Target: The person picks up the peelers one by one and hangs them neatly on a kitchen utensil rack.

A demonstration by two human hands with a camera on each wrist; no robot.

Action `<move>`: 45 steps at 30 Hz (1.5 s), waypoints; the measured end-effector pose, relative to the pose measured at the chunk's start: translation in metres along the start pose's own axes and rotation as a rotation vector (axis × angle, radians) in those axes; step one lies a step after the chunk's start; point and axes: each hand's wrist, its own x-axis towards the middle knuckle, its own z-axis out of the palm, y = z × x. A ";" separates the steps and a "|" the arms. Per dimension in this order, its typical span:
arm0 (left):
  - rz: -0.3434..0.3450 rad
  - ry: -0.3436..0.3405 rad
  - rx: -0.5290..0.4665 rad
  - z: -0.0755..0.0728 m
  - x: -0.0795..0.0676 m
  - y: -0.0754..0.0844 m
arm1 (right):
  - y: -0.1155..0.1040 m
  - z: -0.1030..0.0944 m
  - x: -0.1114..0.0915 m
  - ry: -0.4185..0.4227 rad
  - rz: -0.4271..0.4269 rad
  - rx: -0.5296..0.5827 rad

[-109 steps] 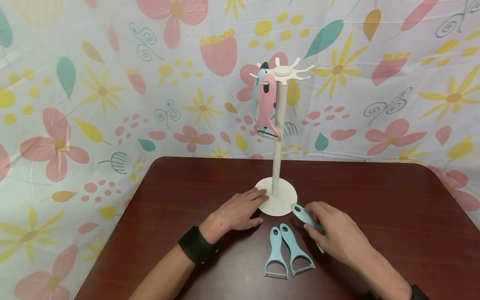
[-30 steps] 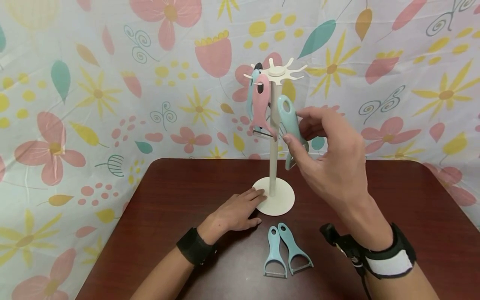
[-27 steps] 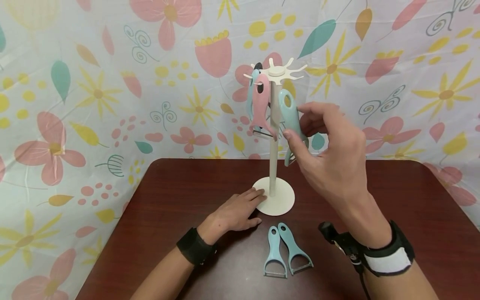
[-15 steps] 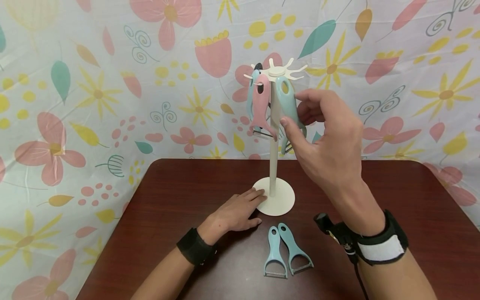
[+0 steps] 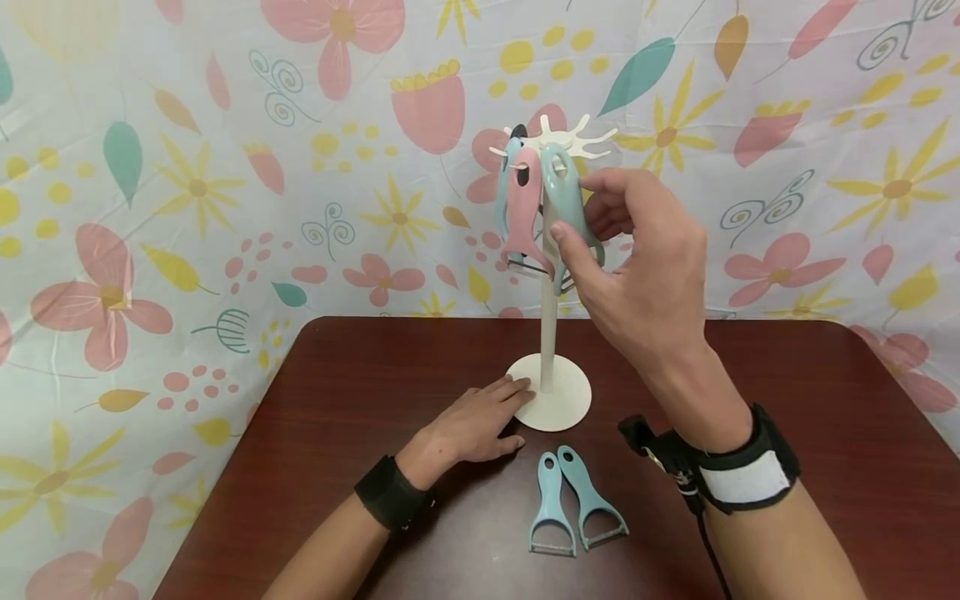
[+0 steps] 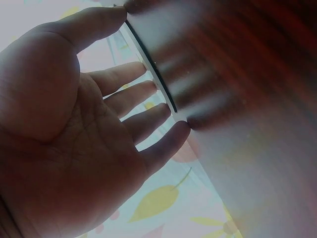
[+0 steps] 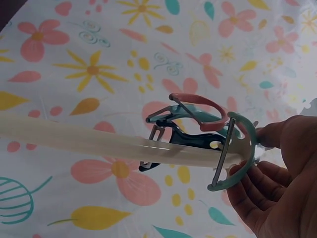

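Observation:
My right hand pinches a light teal peeler by its handle, up at the top of a white stand. In the head view, the peeler's handle hole overlaps one of the stand's hook arms. A pink peeler hangs just left of it, with a blue peeler and a dark one behind. My left hand lies with straight fingers on the edge of the stand's round base. The right wrist view shows the held peeler's blade end close to the post.
Two light blue peelers, a left one and a right one, lie side by side on the dark red-brown table in front of the base. Bare hook arms fan out on the stand's right. A flowered cloth hangs behind.
My right hand has picked the teal peeler up from the table, raised it and brought it left to the stand's hook arms. The left hand has stayed on the base.

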 end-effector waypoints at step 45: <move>-0.003 0.000 0.000 0.003 0.002 -0.001 | 0.000 -0.003 -0.016 -0.062 0.106 -0.050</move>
